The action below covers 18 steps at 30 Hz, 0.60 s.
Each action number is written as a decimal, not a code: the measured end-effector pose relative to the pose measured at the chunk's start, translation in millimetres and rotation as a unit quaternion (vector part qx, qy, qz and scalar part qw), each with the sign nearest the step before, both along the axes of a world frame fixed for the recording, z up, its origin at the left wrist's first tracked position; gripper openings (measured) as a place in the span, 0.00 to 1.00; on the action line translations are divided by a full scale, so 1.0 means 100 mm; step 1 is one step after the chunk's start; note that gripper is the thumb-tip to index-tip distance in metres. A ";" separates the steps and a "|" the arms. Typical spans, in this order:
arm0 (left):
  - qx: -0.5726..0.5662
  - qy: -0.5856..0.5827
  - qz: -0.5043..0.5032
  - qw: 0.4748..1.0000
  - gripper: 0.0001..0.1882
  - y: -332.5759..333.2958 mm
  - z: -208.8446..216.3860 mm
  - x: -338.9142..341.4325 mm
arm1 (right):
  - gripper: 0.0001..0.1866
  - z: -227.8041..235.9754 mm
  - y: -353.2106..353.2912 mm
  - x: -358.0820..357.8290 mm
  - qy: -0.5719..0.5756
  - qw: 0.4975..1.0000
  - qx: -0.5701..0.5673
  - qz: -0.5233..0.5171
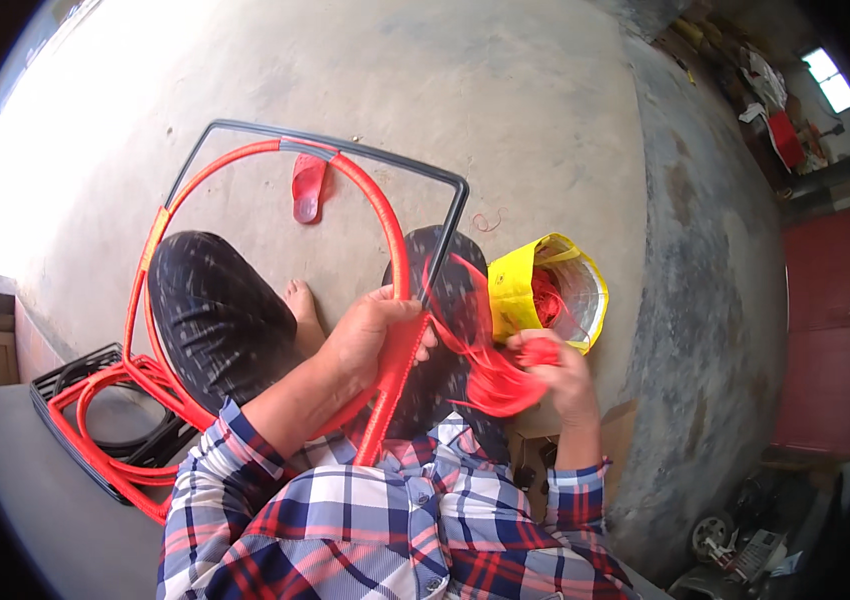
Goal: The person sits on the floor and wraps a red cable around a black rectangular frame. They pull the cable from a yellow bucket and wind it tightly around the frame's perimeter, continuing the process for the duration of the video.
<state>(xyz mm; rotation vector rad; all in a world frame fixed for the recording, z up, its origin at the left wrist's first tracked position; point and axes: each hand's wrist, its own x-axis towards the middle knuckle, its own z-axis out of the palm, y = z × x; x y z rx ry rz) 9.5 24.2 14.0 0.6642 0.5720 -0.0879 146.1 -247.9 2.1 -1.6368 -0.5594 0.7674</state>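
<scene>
– Concrete floor (535, 110) is lit brightly from the upper left. Where is the main piece held?

– Just before the chest, over the lap. A red-wrapped hoop (394, 230) is seen there with a black rod frame (370, 157), whose squared corners are carried out past the hoop's far edge.

– How is its long axis turned?

– Away from the body. Its gripped side is run outward from the plaid shirt (345, 510), and the rod is slanted slightly right, toward the frame's far corner.

– And the hands?

– That side is clasped firmly by the left hand (357, 332), so this one is nearer. By the right hand (565, 382), a bunch of red strands (500, 388) is gripped, to the right of the hoop and apart from it. Motion blur is shown, so whether the strands are fastened to the hoop cannot be told.

– Which relation matters most?

– The gap, it is judged: it is crossed sideways by the strands, while the hoop's held side is pointed away from the chest.

– Farther out?

– Near the right hand, a yellow bag (513, 285) is seen, with a red tangle (546, 297) inside. Through the hoop, a red slipper (308, 192) is glimpsed. At left, more red hoops (100, 468) are piled on a grey worktop (5, 440).
</scene>
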 end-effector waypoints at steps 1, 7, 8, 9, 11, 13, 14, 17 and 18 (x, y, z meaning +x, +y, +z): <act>-0.003 -0.001 0.002 1.000 0.06 0.00 0.02 -0.04 | 0.21 -0.02 -0.19 -0.02 0.067 0.991 0.079 -0.085; -0.007 0.011 0.009 1.000 0.07 0.01 0.06 -0.02 | 0.16 -0.38 -0.84 0.22 0.208 0.834 0.263 -0.438; -0.011 0.011 0.002 1.000 0.07 0.02 0.05 0.00 | 0.15 -0.38 -0.79 0.21 0.206 0.849 0.280 -0.397; -0.015 0.012 -0.004 1.000 0.07 0.02 0.04 0.01 | 0.15 -0.41 -0.68 0.20 0.204 0.862 0.296 -0.356; -0.011 0.022 -0.007 1.000 0.07 0.00 0.05 0.02 | 0.13 -0.25 -0.13 0.13 0.193 0.832 0.317 -0.414; -0.012 0.021 -0.008 1.000 0.07 -0.01 0.08 0.03 | 0.13 -0.23 -0.09 0.24 0.234 0.856 0.351 -0.299; -0.013 0.019 -0.009 1.000 0.07 -0.02 0.09 0.03 | 0.13 -0.21 -0.05 0.27 0.254 0.863 0.367 -0.238; -0.010 0.022 -0.007 1.000 0.08 -0.01 0.09 0.03 | 0.19 0.07 0.37 0.02 0.164 0.961 0.151 -0.167; -0.010 0.026 -0.008 1.000 0.08 -0.01 0.07 0.03 | 0.23 0.15 0.55 -0.13 0.180 0.970 0.093 -0.135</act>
